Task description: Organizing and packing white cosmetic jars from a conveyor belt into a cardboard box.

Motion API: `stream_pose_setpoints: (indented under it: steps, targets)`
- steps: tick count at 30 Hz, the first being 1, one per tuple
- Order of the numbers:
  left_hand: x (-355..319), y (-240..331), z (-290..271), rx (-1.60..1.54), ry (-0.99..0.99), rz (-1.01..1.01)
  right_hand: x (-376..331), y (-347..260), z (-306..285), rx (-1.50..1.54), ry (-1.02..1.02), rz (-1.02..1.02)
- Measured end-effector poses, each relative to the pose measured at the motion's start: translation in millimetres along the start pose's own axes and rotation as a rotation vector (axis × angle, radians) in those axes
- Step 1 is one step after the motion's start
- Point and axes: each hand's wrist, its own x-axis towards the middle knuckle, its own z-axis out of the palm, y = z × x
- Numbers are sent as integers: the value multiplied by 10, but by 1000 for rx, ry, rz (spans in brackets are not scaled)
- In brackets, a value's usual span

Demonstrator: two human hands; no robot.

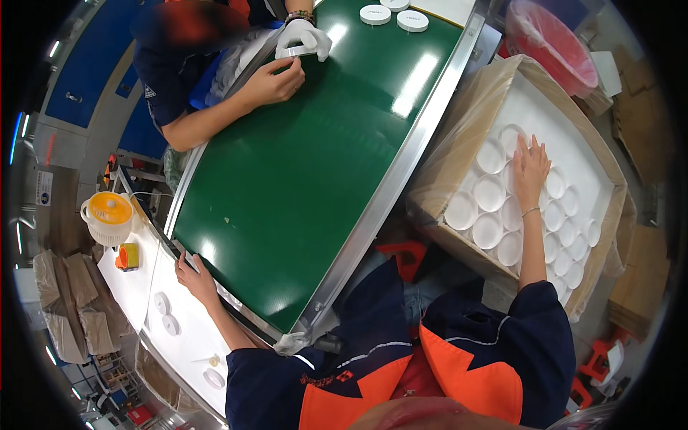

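Observation:
My right hand (531,170) reaches into a large lined cardboard box (459,132), its fingers spread over rows of round white lid-like discs (490,192). It lies on or just above the discs near the upper end of the rows; I cannot tell whether it presses on one. My left hand (196,278) rests at the near left edge of the green conveyor belt (287,186), fingers stretched out and holding nothing. Beside it is a white table (140,279) with two white discs (166,314) and another disc (213,378) nearer me.
Across the belt, a co-worker's gloved hand (304,39) and bare hand (276,82) hold a white disc (295,51). Three white discs (413,21) sit at the belt's far end. A metal rail (390,197) separates belt and box. A pink-lined bin (548,46) stands behind the box.

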Motion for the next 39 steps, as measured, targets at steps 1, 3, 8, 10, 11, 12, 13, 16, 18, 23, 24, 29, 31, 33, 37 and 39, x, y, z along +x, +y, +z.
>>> stream_pose_setpoints:
  steps: [1, 3, 8, 10, 11, 12, 13, 16, 18, 23, 24, 29, 31, 33, 37, 39]
  targets:
    - [-2, 14, -3, -1, 0, 1, 1, -13, -4, 3, 2, 8]
    - [-4, 31, -10, 4, -3, 19, 2, -12, 32, -9, 10, 3]
    - [-8, 27, -4, 37, -3, 39, -46, -116, 79, -99, 32, -25]
    - [-6, 13, -2, 39, 3, 49, -76, -180, 80, -37, -9, -1]
    - [-4, -7, 1, 41, 6, 57, -80, -192, 82, -37, -9, -1]
    - [0, -6, 1, 42, 8, 65, -86, -199, 83, -19, 2, -2]
    - [2, 4, 5, 42, 7, 65, -90, -206, 84, -1, 13, -3]
    - [4, 26, 0, 33, 21, 64, -91, -235, 62, 31, 30, -5]
    - [4, 29, -4, 51, 13, 68, -97, -244, 48, 32, 30, -5]
    - [-5, 65, -28, 53, 2, 57, -96, -238, 55, 68, 47, -16]
    - [-3, 63, -22, 60, -2, 57, -94, -237, 50, 72, 47, -15]
    - [-2, 40, -11, 69, -10, 25, -104, -246, 21, 79, 35, -10]
    - [3, 35, -14, 74, -14, 19, -109, -242, 29, 82, 35, -12]
    - [3, 59, -10, 72, -23, -4, -106, -225, 53, 86, 36, -13]
    - [5, 100, -32, 84, -23, -15, -100, -217, 47, 96, 51, -20]
    - [2, 104, -41, 115, -29, -16, -95, -227, 26, 103, 50, -17]
